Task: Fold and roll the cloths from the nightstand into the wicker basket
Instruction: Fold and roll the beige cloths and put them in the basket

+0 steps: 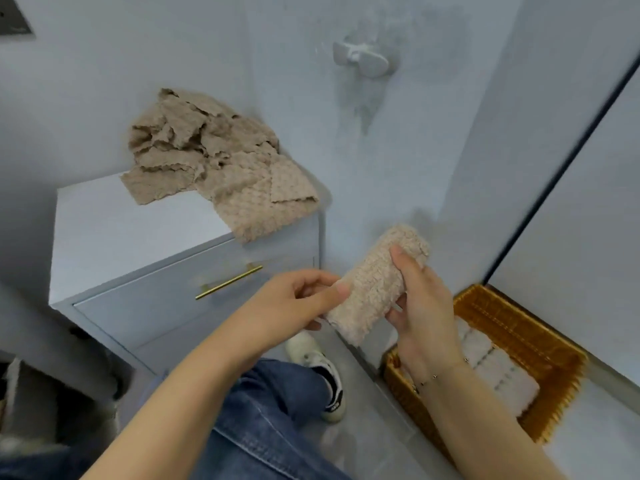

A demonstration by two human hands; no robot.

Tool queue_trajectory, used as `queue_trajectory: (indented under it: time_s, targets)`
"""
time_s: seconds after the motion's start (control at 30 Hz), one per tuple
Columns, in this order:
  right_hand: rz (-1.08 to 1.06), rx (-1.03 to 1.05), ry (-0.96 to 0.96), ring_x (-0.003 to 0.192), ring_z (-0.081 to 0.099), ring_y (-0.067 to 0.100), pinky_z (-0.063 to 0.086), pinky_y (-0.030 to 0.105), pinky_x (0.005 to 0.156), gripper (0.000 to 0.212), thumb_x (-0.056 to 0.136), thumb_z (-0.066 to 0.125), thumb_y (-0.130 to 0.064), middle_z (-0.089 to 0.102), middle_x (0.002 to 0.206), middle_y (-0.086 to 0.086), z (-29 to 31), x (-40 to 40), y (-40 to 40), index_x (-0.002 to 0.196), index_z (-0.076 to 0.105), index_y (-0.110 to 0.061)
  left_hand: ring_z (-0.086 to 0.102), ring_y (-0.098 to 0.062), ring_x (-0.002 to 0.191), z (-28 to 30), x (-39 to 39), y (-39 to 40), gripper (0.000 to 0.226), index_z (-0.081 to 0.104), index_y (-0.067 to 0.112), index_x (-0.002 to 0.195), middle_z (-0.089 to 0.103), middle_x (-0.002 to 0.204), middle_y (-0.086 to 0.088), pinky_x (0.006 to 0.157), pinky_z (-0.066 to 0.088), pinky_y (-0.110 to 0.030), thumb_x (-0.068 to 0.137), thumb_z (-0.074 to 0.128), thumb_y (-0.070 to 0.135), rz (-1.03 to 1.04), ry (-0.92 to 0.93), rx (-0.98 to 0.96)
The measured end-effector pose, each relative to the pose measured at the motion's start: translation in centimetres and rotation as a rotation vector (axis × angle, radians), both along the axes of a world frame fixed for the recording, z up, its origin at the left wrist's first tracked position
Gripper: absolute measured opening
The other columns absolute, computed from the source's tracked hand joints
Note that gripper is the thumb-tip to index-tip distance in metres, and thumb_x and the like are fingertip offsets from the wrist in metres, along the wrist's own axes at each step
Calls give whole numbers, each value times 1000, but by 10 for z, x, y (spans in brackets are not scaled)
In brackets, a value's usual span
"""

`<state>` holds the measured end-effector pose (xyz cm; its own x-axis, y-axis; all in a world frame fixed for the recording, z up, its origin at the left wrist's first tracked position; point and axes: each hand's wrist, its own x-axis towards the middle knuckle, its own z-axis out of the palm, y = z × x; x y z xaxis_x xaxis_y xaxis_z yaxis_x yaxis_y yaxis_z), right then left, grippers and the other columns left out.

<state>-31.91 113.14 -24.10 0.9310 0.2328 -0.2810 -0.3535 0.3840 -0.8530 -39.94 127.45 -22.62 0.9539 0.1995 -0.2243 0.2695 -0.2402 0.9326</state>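
Holding the roll point(375, 282) in the air over the floor, the right hand point(420, 306) wraps its upper half while the left hand point(304, 296) pinches the lower end — keep both tight so it cannot unwind. It should go down beside the white rolls point(491, 368) in the basket point(519, 327); beyond, loose cloths point(221, 168) wait on the nightstand point(121, 230).

A pale blue nightstand point(114, 233) carries a heap of crumpled beige cloths point(214, 161), piled at its back right corner, one edge draping over the front. Down on the grey floor point(374, 441), a wicker basket point(519, 327) sits, rolled white cloths point(498, 372) lined up inside.
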Motion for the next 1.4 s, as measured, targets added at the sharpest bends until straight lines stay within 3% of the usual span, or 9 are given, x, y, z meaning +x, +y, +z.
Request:
queue_trajectory:
  time_s: [0.1,0.23,0.4,0.63,0.87,1.07,1.2,1.27,1.4]
  targets:
    - [-113,-22,26,91,70,11,55,23,59,27,89,66,-29,73,103,-1,-12,7,-43,112,66,-16,67,-10,94,-15,24,-29,28,70,26,109,72,103,1,85,55,-28,94,53,44,-45,37,25]
    - [-238,-50,63,95,67,11,55,30,76,17,89,66,-30,71,101,-6,-31,24,-92,104,67,-23,68,-4,85,-41,63,-67,23,68,21,107,70,94,8,79,53,-24,99,51,33,-98,97,92]
    - [-308,-119,134,99,66,13,55,29,74,21,89,66,-29,70,107,-1,-81,69,-138,107,66,-20,63,-15,99,-108,118,-107,19,67,20,106,69,105,1,90,52,-33,96,53,27,-238,196,333]
    - [-281,-174,255,96,64,13,54,26,65,30,90,65,-25,66,108,-2,-191,140,-150,118,59,-19,56,-18,110,-183,166,-121,28,63,20,118,63,119,0,92,46,-29,95,48,18,-362,159,598]
    - [-86,-352,465,107,63,27,52,49,94,40,83,74,-29,64,121,11,-333,173,-138,118,62,-15,44,-23,119,-256,171,-124,34,55,18,126,51,127,-3,93,43,-34,94,43,18,-599,214,893]
    - [-93,-292,610,109,60,25,50,44,98,41,86,72,-25,63,117,8,-371,173,-119,122,60,-9,31,-24,136,-281,159,-111,41,49,14,136,36,148,-6,104,37,-35,95,45,18,-670,259,895]
    - [-37,-163,621,104,63,22,57,35,80,35,87,69,-30,66,114,6,-377,175,-111,118,58,-17,21,-22,143,-289,155,-110,47,41,19,144,23,156,-3,111,32,-35,96,43,18,-688,310,888]
    - [-46,-216,597,106,63,22,56,37,86,37,84,72,-34,66,117,6,-382,175,-107,115,60,-18,19,-21,143,-291,155,-110,47,42,19,143,19,158,-2,111,32,-35,96,43,18,-678,302,891]
    - [-105,-597,511,116,55,25,48,39,99,59,85,70,-39,57,126,2,-387,173,-101,129,51,-6,15,-20,145,-294,153,-110,48,41,19,144,13,160,-2,112,31,-34,96,43,18,-657,285,887]
